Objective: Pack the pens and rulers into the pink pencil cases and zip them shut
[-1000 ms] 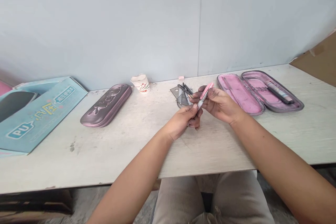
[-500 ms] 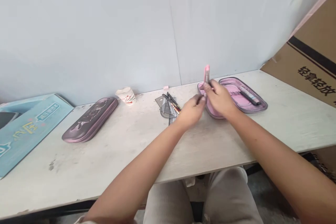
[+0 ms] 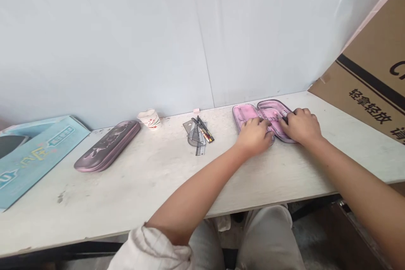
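Observation:
A pink-lined pencil case (image 3: 245,110) lies unfolded on the table, its two halves side by side. My left hand (image 3: 257,135) rests over the left half, fingers bent down onto the case near the middle fold. Over the right half, my right hand (image 3: 302,125) has thumb and fingers closed around a marker (image 3: 284,114), of which only the end shows. Fingertips of both hands are partly hidden. Left of the case lie several dark pens (image 3: 204,128) on grey see-through rulers (image 3: 191,135). A small pink eraser (image 3: 196,110) sits behind them.
A closed dark pencil case (image 3: 109,145) and a paper cup (image 3: 149,119) stand left of the rulers. A blue printed box (image 3: 41,156) is at the far left. At the right, a large cardboard box (image 3: 363,88) leans by the white wall (image 3: 142,42).
The pink-capped pen that my right hand held upright is out of sight. My right hand has moved right over the marker's half, and my left hand has come right onto the case.

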Action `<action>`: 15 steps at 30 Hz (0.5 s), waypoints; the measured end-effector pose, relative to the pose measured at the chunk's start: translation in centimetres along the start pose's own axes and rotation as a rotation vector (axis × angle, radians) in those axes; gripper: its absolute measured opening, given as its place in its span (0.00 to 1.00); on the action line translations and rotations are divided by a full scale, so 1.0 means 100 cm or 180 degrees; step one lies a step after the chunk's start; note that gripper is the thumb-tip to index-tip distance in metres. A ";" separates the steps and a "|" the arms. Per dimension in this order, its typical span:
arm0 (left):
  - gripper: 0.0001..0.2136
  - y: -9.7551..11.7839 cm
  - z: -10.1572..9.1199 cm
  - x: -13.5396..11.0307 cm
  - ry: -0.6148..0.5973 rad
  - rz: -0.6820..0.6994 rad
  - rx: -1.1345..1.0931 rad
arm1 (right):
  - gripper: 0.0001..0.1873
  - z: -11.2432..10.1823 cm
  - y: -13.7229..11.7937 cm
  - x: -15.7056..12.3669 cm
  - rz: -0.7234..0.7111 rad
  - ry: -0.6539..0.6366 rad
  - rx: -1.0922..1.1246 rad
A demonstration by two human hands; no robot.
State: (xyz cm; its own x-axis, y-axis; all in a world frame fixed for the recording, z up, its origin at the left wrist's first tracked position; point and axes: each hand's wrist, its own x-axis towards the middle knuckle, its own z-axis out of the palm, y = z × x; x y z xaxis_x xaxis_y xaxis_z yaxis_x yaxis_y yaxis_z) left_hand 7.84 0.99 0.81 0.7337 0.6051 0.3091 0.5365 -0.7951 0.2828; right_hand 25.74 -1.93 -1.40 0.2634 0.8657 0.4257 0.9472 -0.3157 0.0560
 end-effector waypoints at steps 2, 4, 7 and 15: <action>0.18 -0.022 -0.014 -0.010 0.0174 -0.0139 0.0165 | 0.27 -0.004 -0.005 0.002 -0.0017 0.0015 0.0057; 0.19 -0.051 -0.027 -0.025 0.0342 -0.0413 0.0361 | 0.26 -0.010 -0.016 0.005 -0.0123 0.0061 0.0158; 0.22 -0.094 -0.042 -0.052 0.0297 -0.0846 0.0596 | 0.23 -0.020 -0.045 0.007 -0.0483 0.0126 0.0331; 0.26 -0.142 -0.056 -0.120 -0.0376 -0.1383 0.0733 | 0.21 -0.035 -0.145 -0.009 -0.1410 -0.0027 0.0692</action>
State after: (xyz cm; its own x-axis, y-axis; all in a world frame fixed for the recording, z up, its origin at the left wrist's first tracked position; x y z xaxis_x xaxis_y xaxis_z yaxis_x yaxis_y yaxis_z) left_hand -10.88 5.29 -1.85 0.4573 0.8838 0.0988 0.8710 -0.4676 0.1506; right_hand 11.18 0.54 0.57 -0.1726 0.9018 0.3961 0.9845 0.1710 0.0397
